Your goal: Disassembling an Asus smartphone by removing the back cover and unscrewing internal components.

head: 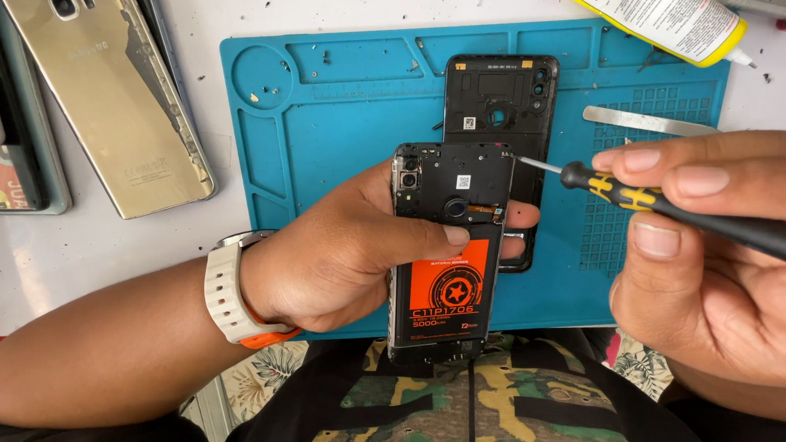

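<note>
Head view, left hand: The left hand (338, 254) is closed around an opened black phone with its back taken off (449, 250). The thumb lies across the phone's middle and the fingers wrap behind it. A white watch strap with an orange edge (226, 298) sits on that wrist.
Head view, phone: The phone is held up above the blue rubber work mat (344, 130), just in front of the person's body. An orange and black battery (447, 290) shows in its lower half.
Head view, right hand: The right hand (709, 261) pinches a thin black and yellow screwdriver (641, 198) between thumb and fingers. The metal tip touches the phone's top right corner.
Head view, step: It looks like a tiny screw at that corner is being turned.
Head view, next move: The tip needs to stay straight in the screw, and the phone must be held very still.
Head view, other things: A black plastic phone back cover (502, 98) lies on the mat behind the phone. A flat silver metal pry tool (649, 122) lies to the right. A gold phone with cracked glass (107, 85) lies off the mat. A white and yellow glue bottle (662, 21) lies at the top.
</note>
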